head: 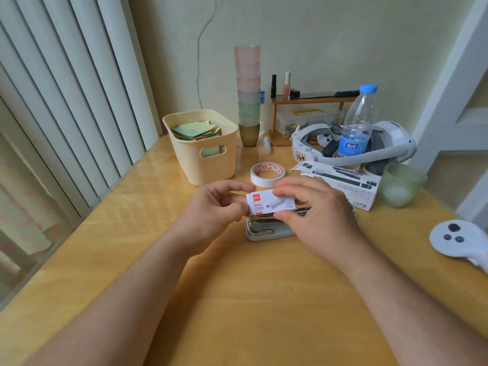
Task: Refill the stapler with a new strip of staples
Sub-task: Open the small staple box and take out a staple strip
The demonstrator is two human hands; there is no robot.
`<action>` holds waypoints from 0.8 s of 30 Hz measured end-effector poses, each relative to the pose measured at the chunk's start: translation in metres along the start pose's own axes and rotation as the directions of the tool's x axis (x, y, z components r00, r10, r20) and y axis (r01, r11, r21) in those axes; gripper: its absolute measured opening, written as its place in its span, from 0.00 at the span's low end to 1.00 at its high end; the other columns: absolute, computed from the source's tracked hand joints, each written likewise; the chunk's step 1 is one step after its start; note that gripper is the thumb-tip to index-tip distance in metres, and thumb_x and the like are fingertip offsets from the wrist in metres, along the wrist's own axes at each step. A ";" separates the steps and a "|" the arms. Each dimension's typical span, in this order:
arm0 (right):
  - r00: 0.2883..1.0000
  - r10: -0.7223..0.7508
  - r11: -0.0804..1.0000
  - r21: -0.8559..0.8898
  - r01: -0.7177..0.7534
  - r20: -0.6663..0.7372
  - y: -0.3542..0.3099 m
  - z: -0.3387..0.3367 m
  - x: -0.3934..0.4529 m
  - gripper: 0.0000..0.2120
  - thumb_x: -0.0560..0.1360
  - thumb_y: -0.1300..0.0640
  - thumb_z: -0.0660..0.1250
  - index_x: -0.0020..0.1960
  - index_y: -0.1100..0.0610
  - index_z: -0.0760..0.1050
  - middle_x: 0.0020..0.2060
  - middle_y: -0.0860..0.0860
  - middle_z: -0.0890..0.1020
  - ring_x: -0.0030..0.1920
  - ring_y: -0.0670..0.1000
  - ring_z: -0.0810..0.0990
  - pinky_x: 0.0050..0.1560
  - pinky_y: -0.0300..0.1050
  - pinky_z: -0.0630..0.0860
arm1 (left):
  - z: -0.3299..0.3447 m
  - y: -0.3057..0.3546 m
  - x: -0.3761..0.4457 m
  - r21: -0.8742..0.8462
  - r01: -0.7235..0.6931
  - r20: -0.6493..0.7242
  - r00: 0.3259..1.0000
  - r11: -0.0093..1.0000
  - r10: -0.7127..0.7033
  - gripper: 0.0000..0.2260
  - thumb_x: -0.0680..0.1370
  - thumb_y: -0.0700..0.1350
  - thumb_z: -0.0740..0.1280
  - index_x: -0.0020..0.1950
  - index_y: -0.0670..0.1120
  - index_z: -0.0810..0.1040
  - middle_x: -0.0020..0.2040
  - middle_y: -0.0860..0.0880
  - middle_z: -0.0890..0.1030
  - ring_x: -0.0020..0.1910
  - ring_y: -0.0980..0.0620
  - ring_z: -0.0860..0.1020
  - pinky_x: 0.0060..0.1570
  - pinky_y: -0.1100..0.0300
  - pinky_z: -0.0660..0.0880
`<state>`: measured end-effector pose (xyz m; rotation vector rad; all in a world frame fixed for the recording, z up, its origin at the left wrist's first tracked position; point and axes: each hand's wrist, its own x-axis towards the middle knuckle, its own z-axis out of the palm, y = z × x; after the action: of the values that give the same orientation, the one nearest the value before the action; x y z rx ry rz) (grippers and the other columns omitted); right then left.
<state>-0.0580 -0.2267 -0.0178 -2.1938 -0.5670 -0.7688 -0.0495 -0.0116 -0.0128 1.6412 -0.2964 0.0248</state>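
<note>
Both hands, left hand and right hand, pinch the staple box by its ends above the stapler.

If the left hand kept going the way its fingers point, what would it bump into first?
The left hand points right, so it would likely press further into the staple box it already holds, then meet the right hand.

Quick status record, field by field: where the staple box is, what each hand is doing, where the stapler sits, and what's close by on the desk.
staple box: small white and red box, held above the stapler, looks closed
left hand: grips the box's left end
right hand: grips the box's right end
stapler: on the table, under the hands, partly hidden
loading state: cannot tell if open
nearby: tape roll behind the hands; beige basket back left; green glass right
</note>
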 end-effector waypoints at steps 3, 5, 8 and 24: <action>0.998 0.060 0.996 0.068 -0.060 0.000 -0.001 -0.002 0.000 0.20 0.64 0.64 0.82 0.54 0.53 0.86 0.54 0.43 0.84 0.53 0.43 0.80 0.55 0.29 0.73 | 0.000 0.000 0.001 -0.042 0.009 -0.011 1.000 0.999 -0.010 0.17 0.77 0.25 0.65 0.52 0.45 0.83 0.35 0.49 0.86 0.32 0.56 0.80 0.37 0.64 0.75; 0.995 0.097 0.989 0.110 -0.098 0.017 -0.003 -0.003 -0.001 0.20 0.64 0.64 0.82 0.55 0.52 0.86 0.53 0.42 0.83 0.52 0.40 0.80 0.51 0.25 0.72 | 0.001 0.001 0.001 -0.085 0.024 -0.020 0.999 0.996 -0.026 0.18 0.76 0.24 0.64 0.51 0.45 0.84 0.35 0.49 0.86 0.32 0.56 0.81 0.37 0.63 0.75; 0.990 0.134 0.983 0.121 -0.137 0.033 -0.005 -0.003 -0.001 0.20 0.65 0.62 0.82 0.55 0.50 0.86 0.52 0.37 0.82 0.50 0.41 0.79 0.49 0.24 0.72 | 0.001 0.001 0.002 -0.157 0.045 -0.025 0.998 0.987 -0.049 0.16 0.76 0.28 0.65 0.48 0.47 0.86 0.39 0.44 0.86 0.33 0.53 0.81 0.40 0.60 0.75; 0.983 0.176 0.978 0.108 -0.180 0.047 0.005 -0.003 0.000 0.20 0.65 0.63 0.82 0.55 0.50 0.85 0.54 0.42 0.84 0.50 0.40 0.81 0.50 0.26 0.73 | 0.004 0.000 0.000 0.010 0.018 -0.002 1.000 1.000 -0.018 0.09 0.80 0.31 0.65 0.48 0.44 0.78 0.37 0.46 0.83 0.35 0.50 0.80 0.37 0.61 0.75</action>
<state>-0.0558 -0.2325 -0.0187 -2.1247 -0.4149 -0.5889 -0.0503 -0.0152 -0.0128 1.6537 -0.2808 0.0143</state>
